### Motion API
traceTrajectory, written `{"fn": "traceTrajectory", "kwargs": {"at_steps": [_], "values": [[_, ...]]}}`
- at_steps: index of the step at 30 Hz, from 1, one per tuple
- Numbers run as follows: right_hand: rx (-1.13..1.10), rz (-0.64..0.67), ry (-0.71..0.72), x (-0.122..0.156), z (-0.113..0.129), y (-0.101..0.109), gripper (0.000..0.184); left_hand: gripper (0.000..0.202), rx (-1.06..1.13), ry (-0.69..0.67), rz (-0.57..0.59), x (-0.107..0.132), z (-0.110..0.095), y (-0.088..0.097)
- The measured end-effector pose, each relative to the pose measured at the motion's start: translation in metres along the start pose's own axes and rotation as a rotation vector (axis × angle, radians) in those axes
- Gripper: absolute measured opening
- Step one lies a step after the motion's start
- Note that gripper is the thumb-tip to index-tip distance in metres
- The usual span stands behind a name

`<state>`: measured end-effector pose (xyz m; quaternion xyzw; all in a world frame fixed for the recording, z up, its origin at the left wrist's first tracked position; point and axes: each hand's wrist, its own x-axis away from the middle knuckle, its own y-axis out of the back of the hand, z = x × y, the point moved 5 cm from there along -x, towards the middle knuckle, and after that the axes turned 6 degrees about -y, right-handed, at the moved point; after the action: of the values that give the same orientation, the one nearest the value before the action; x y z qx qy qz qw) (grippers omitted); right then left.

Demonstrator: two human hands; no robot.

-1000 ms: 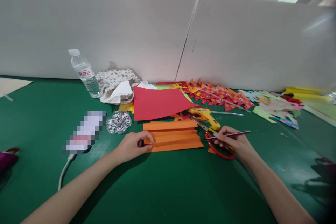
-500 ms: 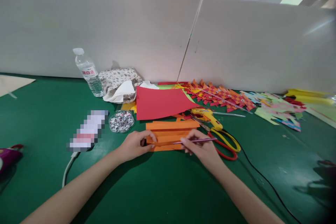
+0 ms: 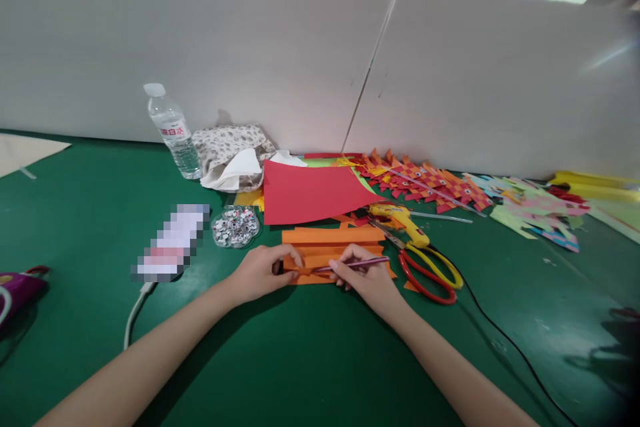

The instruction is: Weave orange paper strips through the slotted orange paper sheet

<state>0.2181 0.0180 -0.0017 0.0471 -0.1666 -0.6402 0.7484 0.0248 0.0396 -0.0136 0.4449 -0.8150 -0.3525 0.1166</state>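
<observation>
Several orange paper strips (image 3: 330, 239) lie side by side on the green table (image 3: 320, 360). My left hand (image 3: 263, 273) pinches the left end of a front strip, fingers closed on it. My right hand (image 3: 363, 277) grips a thin purple pencil (image 3: 355, 264), whose tip points left and rests on the strip close to my left fingers. Red and yellow scissors (image 3: 427, 268) lie just right of my right hand.
A red sheet (image 3: 310, 192), a yellow glue gun (image 3: 400, 221) with a black cord, a dish of googly eyes (image 3: 235, 227), a water bottle (image 3: 173, 130), a cloth pouch (image 3: 230, 150) and woven paper fish (image 3: 430, 180) lie behind. White partition boards (image 3: 200, 53) close off the back.
My right hand carried the pencil left from the scissors to the orange strips, its tip now near my left fingers. My left hand stayed pinching the strip.
</observation>
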Motion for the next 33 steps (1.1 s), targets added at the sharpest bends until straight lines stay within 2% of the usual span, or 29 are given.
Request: {"fn": "traceTrajectory", "kwargs": {"at_steps": [7, 13, 21, 25, 33], "values": [[-0.049, -0.064, 0.002, 0.002, -0.018, 0.045, 0.031, 0.008, 0.005, 0.014, 0.011, 0.001, 0.002, -0.001], [-0.065, -0.117, -0.007, 0.006, -0.024, 0.074, 0.032, 0.008, 0.016, -0.001, 0.011, 0.0, 0.003, -0.003], [-0.055, -0.205, -0.06, 0.012, -0.03, 0.099, 0.034, 0.009, 0.012, 0.006, 0.01, 0.001, 0.003, -0.003], [-0.098, -0.223, -0.058, 0.012, -0.034, 0.113, 0.033, 0.009, 0.01, 0.009, 0.01, 0.0, 0.004, -0.003], [-0.029, -0.25, -0.029, 0.014, -0.034, 0.138, 0.032, 0.009, -0.002, 0.024, 0.016, 0.001, 0.004, -0.004]]}}
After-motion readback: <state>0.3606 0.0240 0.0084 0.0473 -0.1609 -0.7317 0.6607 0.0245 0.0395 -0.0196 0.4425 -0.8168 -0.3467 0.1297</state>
